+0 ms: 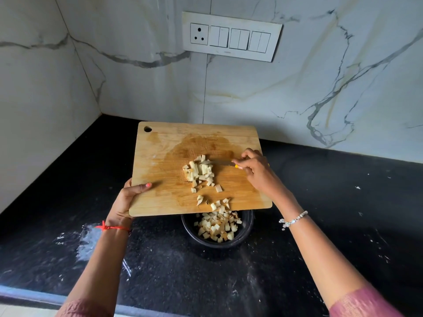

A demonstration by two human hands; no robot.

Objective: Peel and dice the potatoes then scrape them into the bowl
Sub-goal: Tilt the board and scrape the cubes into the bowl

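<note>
1. The left hand (124,200) grips the lower left corner of the rectangular light wooden cutting board (164,156), left of frame centre. The thumb (146,186) lies flat on the top face. The remaining fingers are wrapped under the edge and hidden.

2. The right hand (254,170), right of frame centre, has its fingers closed round the yellow-handled knife (220,163). The handle is almost fully covered. The blade points left across the board.

3. The main heap of diced pale potato pieces (200,171) lies at the board's centre, touching the blade tip, just left of the right-hand fingers and well apart from the left thumb. A few loose pieces lie lower on the board, near its bottom edge.

4. The board's bottom edge overlaps the far rim of the round black bowl (248,225), below frame centre. More diced potato lies inside the bowl.

5. The bowl stands on the black speckled stone worktop (320,202). A white switch panel (231,36) is mounted on the marble-pattern wall at upper centre.
</note>
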